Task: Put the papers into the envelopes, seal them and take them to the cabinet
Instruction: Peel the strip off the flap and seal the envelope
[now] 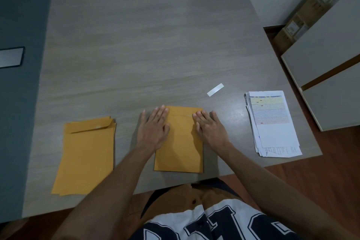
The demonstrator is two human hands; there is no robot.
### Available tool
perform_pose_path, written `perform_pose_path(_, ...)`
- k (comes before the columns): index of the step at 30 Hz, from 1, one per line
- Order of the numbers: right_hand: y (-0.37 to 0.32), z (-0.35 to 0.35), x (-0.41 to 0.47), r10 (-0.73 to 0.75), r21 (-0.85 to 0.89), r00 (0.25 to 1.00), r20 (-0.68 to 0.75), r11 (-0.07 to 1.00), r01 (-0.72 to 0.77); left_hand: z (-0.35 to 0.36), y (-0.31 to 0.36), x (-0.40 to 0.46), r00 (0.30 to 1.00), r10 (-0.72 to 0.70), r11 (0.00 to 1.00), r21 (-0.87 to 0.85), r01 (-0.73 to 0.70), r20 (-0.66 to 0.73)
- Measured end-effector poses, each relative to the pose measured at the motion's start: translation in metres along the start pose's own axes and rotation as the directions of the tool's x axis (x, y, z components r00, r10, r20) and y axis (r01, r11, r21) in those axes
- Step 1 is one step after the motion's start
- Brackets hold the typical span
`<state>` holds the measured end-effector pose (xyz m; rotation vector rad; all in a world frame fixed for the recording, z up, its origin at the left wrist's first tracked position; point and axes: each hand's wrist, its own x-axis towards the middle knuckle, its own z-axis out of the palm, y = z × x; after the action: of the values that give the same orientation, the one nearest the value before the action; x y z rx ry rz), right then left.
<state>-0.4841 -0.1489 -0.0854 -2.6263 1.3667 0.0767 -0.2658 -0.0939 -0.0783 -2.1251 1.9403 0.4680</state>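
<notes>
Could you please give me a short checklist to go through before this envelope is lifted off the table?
1. Flap of the middle envelope folded down: ok.
2. Left hand and right hand flat on it: ok.
3. Flap stuck along its whole length: cannot tell.
4. Paper inside: cannot tell.
5. Peeled strip clear of the envelope: ok.
6. Paper stack and spare envelopes remaining: not ok.

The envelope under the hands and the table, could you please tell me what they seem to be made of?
The envelope looks like matte kraft-type paper: mustard brown, thin and flat, with a creased flap line near the top. The table shows a grey wood grain with a soft sheen near the papers; probably laminate rather than solid wood, though that cannot be confirmed.
</notes>
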Motion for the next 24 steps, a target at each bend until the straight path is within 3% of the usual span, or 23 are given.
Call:
perform_pose_path(4, -0.002, -0.002, 0.000, 0.030, 0.012, 0.998, 0.053, 0.999, -0.031, -0.003, -0.012, 0.000, 1.000, -0.010, 0.997, 0.077, 0.008, 0.020)
perform_pose_path(10, 0.004, -0.013, 0.003, 0.051, 0.031, 0.953, 0.299, 0.998, -0.063, -0.011, -0.001, 0.004, 0.997, -0.035, 0.998, 0.051, 0.031, 0.076)
perform_pose_path(13, 0.007, -0.019, 0.005, 0.025, 0.005, 0.929, 0.368, 1.000, -0.029, -0.011, 0.002, 0.002, 0.993, 0.102, 0.995, 0.013, -0.103, 0.066)
perform_pose_path(16, 0.010, -0.023, 0.022, 0.005, -0.021, 0.923, 0.385, 1.000, 0.003, -0.012, -0.001, 0.000, 0.976, 0.174, 0.983, 0.034, -0.180, 0.133)
perform_pose_path(24, 0.012, -0.037, 0.096, 0.002, 0.034, 0.932, 0.363, 0.999, -0.015, -0.042, -0.011, 0.055, 0.979, 0.025, 1.000, 0.006, -0.027, 0.204)
